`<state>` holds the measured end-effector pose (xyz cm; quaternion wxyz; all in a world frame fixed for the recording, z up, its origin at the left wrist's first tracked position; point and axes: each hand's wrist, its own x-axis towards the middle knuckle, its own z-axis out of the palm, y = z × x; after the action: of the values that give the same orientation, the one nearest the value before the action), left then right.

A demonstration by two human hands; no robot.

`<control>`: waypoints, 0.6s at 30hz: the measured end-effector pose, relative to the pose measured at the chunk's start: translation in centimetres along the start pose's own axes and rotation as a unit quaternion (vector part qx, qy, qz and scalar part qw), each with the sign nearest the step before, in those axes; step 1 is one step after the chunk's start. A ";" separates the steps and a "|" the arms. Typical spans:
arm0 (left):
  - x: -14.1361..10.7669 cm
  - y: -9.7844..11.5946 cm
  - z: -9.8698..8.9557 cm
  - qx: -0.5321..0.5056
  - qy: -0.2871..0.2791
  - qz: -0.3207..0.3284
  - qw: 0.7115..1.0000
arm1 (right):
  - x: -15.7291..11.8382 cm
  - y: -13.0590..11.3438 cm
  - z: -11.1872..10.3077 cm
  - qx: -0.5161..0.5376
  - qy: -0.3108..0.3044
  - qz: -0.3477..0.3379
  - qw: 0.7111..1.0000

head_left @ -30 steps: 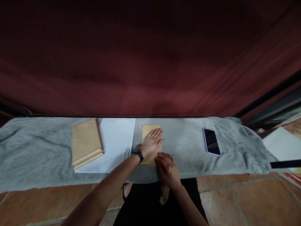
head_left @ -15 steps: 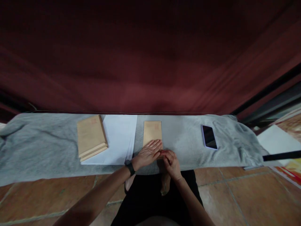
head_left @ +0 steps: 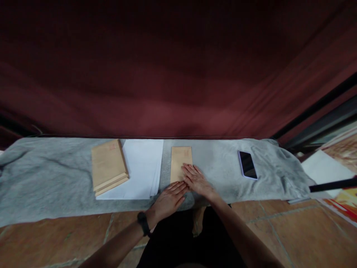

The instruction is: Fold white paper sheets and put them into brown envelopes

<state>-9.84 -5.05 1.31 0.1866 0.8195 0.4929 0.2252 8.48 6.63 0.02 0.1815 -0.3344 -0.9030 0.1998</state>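
A brown paper envelope [head_left: 178, 158] lies upright on the grey cloth [head_left: 217, 160] in front of me. My right hand [head_left: 196, 181] rests flat across its lower right part, fingers stretched out. Low on the envelope's near end lies my left hand [head_left: 170, 199], also with fingers extended; a dark watch [head_left: 143, 223] is on that wrist. The fingertips of the two hands meet or nearly meet. The envelope's lower edge is hidden under them.
Left of the envelope are white paper sheets [head_left: 143, 167], partly under stacked brown envelopes [head_left: 108, 163]. A phone [head_left: 247, 165] with a lilac case lies on the right. A dark red surface [head_left: 178, 93] rises behind the cloth. Below is a tiled floor [head_left: 83, 238].
My right hand has gone from curled fingers at the envelope's lower edge to lying flat on it. My left hand has slid back toward me, to the near end.
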 end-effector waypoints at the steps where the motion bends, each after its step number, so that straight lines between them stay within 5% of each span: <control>1: 0.0 0.0 -0.1 0.001 0.002 0.002 1.000 | 1.0 0.4 0.1 -0.009 0.000 0.005 1.000; 10: -0.3 0.2 -0.1 0.037 0.012 0.010 0.999 | 7.7 3.3 0.4 -0.080 0.005 0.084 0.993; 18: -0.2 0.1 0.2 0.115 0.023 0.037 0.992 | 8.1 3.6 0.9 -0.156 -0.012 0.102 0.982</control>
<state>-9.75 -5.28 1.15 0.0717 0.8479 0.4886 0.1926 4.23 14.42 -0.89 0.0954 -0.4462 -0.8864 0.0781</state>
